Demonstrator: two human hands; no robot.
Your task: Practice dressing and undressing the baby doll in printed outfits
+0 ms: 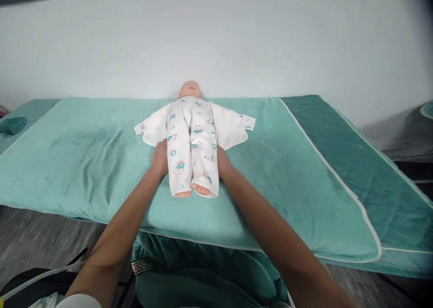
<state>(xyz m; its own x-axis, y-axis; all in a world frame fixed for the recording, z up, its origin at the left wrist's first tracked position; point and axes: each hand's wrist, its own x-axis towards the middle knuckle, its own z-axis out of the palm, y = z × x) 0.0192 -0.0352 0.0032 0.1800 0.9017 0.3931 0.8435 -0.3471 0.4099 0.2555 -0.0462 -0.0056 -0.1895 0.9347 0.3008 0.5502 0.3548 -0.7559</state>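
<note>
We extend the left forearm (123, 213) and right forearm (267, 209) forward, both cropped below. The left hand (160, 157) and right hand (223, 162) flank the doll (192, 139) at its printed trousers (180, 157); fingers hidden, so we cannot tell whether they grip. The doll lies on the green sheet (287, 172), feet (202, 190) towards us, head (190, 89) near the wall (237, 42), its upper part foreshortened.
</note>
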